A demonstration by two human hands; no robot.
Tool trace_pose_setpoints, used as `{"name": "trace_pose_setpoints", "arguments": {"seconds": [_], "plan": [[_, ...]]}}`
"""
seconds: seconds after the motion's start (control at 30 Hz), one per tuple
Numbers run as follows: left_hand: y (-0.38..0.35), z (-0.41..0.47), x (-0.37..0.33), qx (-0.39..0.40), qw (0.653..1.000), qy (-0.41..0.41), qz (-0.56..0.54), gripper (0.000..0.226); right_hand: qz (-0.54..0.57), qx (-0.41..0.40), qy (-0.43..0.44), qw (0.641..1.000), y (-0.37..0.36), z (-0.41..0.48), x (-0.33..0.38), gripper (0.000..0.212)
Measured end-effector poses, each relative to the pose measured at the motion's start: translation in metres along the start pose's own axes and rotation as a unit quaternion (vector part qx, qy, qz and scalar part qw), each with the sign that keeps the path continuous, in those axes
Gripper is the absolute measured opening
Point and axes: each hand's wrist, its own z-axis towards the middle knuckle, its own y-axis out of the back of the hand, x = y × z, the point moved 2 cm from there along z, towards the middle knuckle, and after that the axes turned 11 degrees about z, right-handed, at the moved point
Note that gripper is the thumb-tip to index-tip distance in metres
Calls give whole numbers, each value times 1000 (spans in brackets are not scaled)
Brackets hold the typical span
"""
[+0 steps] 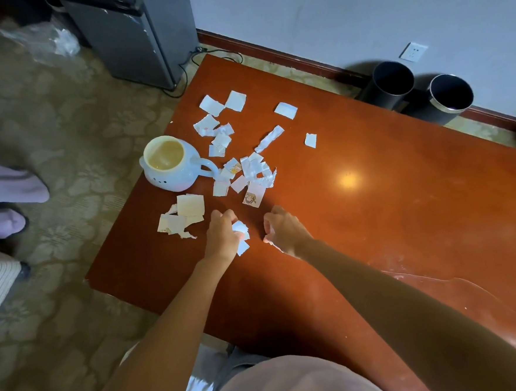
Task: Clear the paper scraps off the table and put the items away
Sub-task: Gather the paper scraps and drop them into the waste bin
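**Scraps gathered at the near edge**

Scraps [250, 168] lie strewn mid-desk [404, 215] beside the white jug [169, 165]. Left hand [223, 234] pinches several white pieces, probably bunching them; right hand [280, 230] is curled, contents unclear. Bins [420, 92] wait against the wall.

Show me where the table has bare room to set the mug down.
Bare: the table right of the scraps, and the near strip before both hands. Crowded: the left part, around the mug.

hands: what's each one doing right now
Left hand: closed on paper scraps.
Right hand: curled shut; a white bit shows beneath it, cannot tell if held.
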Motion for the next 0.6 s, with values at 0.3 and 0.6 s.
{"name": "trace_pose_setpoints", "arguments": {"seconds": [0.3,0.6], "plan": [[25,40,-11,-56,981,35,-181,43,135,-101,-18,985,41,39,19,20],[18,57,-15,-84,956,124,-253,62,24,-102,40,994,42,64,25,59]]}}
